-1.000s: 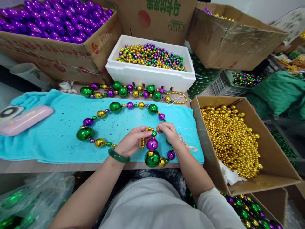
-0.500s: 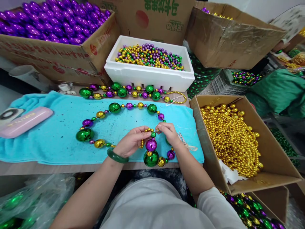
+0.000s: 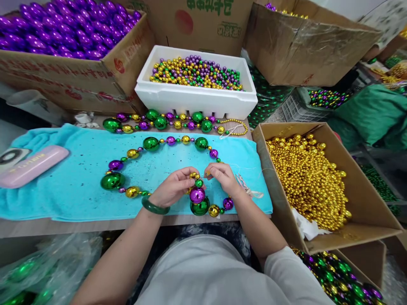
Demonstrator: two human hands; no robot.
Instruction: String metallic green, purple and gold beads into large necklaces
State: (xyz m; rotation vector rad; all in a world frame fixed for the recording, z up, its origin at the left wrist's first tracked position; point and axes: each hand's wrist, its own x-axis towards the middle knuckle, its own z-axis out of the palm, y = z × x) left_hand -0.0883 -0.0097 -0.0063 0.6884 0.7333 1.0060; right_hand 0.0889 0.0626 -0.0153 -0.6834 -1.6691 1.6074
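Note:
A bead garland [image 3: 197, 195] of green, purple and gold balls lies in a loop on the light blue towel [image 3: 79, 169]. My left hand [image 3: 174, 185] pinches one end of it, where small gold beads and a green bead show at the fingertips. Below those fingers hang a purple ball and a large green ball. Close by on the right, my right hand [image 3: 222, 177] is closed on a small orange-yellow thing, too small to name. Thin pale thread [image 3: 233, 164] trails rightward from near that hand. A green bangle [image 3: 155, 206] circles my left wrist.
A second garland [image 3: 160, 123] lies behind the towel. Beyond it stands a white foam box [image 3: 197, 95] of small beads. A carton [image 3: 286, 212] of gold bead strands is at right. A pink case [image 3: 38, 166] rests at left, and purple balls [image 3: 70, 29] fill a carton behind.
My left hand has tilted the garland's end slightly left and down. My right hand has drawn a little apart from it, and the orange-yellow thing shows more plainly in its fingers.

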